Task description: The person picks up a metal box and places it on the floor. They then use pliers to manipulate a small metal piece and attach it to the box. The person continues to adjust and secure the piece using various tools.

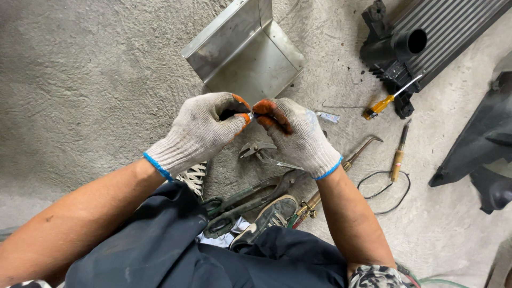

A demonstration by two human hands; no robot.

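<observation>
Here, seen from above, a person crouches over a rough grey concrete floor (80,80). The left hand (200,130), in a grey knit glove with orange-coated fingertips and a blue cuff, and the right hand (296,133), gloved alike, meet fingertip to fingertip at the centre. Between them sits a small bright metallic piece (250,114) (too small and too covered to identify). Both hands are closed in a pinch: the left thumb and forefinger nip its left end, the right fingertips press on its right end, so the piece lies at the very tips of the grips, not in either palm.

Below the hands lie grey metal pliers (261,152) and long green-handled metal shears (245,200), near the person's shoes. A brass-bodied torch with a hooked nozzle (341,170) runs out from under the right forearm.

Above the hands stands a folded sheet-metal bracket of dull silver (245,50). To the right lie a yellow-handled screwdriver (389,98), resting against a black finned radiator-like unit with a round port (442,29), a wooden-handled tool (399,154) and a loop of thin black wire (384,192). A small pale rectangular tag-like scrap (327,116) lies just beside the right hand; its markings cannot be made out.
</observation>
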